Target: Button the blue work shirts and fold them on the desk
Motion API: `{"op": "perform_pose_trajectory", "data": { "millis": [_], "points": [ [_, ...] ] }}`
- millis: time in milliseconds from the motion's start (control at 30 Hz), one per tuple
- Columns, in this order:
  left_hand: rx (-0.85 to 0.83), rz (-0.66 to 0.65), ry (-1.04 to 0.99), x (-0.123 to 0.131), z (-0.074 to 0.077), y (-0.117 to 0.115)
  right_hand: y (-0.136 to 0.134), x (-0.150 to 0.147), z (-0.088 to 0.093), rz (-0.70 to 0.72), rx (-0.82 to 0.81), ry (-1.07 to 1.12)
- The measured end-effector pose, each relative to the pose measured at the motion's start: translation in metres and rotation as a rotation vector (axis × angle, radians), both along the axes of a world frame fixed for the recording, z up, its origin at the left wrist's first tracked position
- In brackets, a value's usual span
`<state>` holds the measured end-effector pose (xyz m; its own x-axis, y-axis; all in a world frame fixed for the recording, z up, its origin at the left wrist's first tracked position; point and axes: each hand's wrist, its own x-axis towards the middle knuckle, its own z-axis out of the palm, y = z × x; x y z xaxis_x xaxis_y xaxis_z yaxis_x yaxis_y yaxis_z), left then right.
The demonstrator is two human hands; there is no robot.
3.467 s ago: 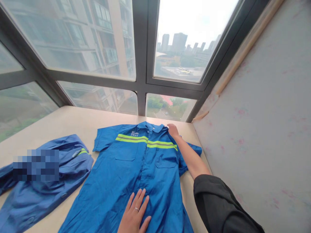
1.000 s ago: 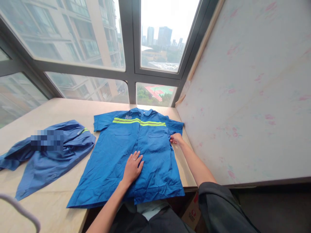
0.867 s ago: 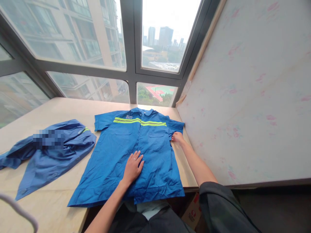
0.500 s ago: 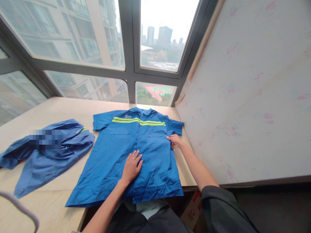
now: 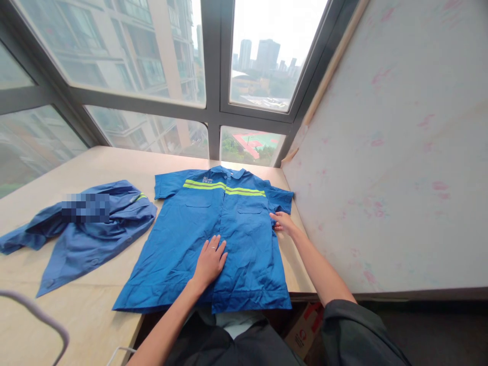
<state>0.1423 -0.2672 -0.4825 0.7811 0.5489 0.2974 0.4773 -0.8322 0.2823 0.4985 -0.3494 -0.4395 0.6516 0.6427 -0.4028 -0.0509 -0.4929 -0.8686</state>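
Where shirt (image 5: 183,229) lies, right fingers (image 5: 281,219) (seemingly) pinch.

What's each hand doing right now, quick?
Left hand: open, resting flat on the front of the blue shirt.
Right hand: closed, apparently pinching the shirt's side edge just below the sleeve.

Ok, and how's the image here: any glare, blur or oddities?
Head view: sky blown out nearly white, distant buildings hazy; head view: pixelated patch over part of the crumpled top, while the spread shirt under the left hand looks fairly clear.
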Motion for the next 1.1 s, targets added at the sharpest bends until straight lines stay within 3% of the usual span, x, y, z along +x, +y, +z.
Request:
{"op": "perform_pose_trajectory", "data": {
  "millis": [167, 533, 833, 1000, 1067, 1100],
  "points": [
    [0.017, 0.002, 0.017, -0.005, 0.001, -0.005, -0.023, -0.005, 0.003, 0.122, -0.003, 0.023],
    [-0.028, -0.044, 0.009, -0.012, 0.004, -0.005, -0.037, 0.012, 0.0, 0.121, 0.057, 0.003],
    [-0.151, -0.083, 0.011, -0.025, 0.007, -0.007, -0.034, 0.005, -0.002, 0.024, -0.017, -0.363],
    [-0.238, -0.122, 0.025, -0.04, 0.013, -0.012, -0.038, -0.043, 0.003, 0.072, 0.064, -0.613],
    [-0.271, -0.155, 0.028, -0.049, 0.015, -0.014, -0.041, -0.08, 0.003, 0.167, 0.121, -0.69],
    [-0.283, -0.176, 0.034, -0.055, 0.016, -0.015, -0.043, -0.1, 0.003, 0.283, 0.165, -0.804]
  ]
}}
